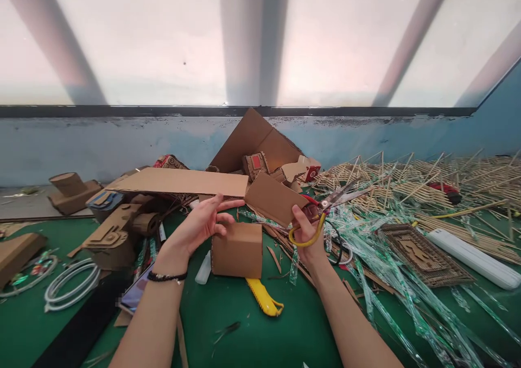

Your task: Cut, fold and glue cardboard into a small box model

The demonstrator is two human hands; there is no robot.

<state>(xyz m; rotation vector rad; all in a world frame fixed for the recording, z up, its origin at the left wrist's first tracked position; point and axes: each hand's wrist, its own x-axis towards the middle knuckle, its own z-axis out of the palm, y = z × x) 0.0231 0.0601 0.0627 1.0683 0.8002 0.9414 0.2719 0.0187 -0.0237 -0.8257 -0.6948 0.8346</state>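
Observation:
My right hand (pixel 309 232) is closed around a pair of scissors (pixel 321 210) with a yellow loop and a reddish one, blades pointing right and apart. Its thumb also presses a small rectangular piece of cardboard (pixel 274 197), which tilts down to the right. My left hand (pixel 207 216) is open, fingers spread, its fingertips close to that piece's left end. Whether they touch it I cannot tell. Just below the left fingers a bent cardboard piece (pixel 237 250) stands on the green table. A yellow utility knife (pixel 265 298) lies partly under it.
Behind my left hand lies a long cardboard sheet (pixel 183 182). Cardboard models (pixel 116 238) and a coiled white cable (pixel 71 285) are at left. Clear green-printed tape (pixel 401 297), bamboo sticks (pixel 407 183) and a white glue stick-like bar (pixel 474 257) fill the right.

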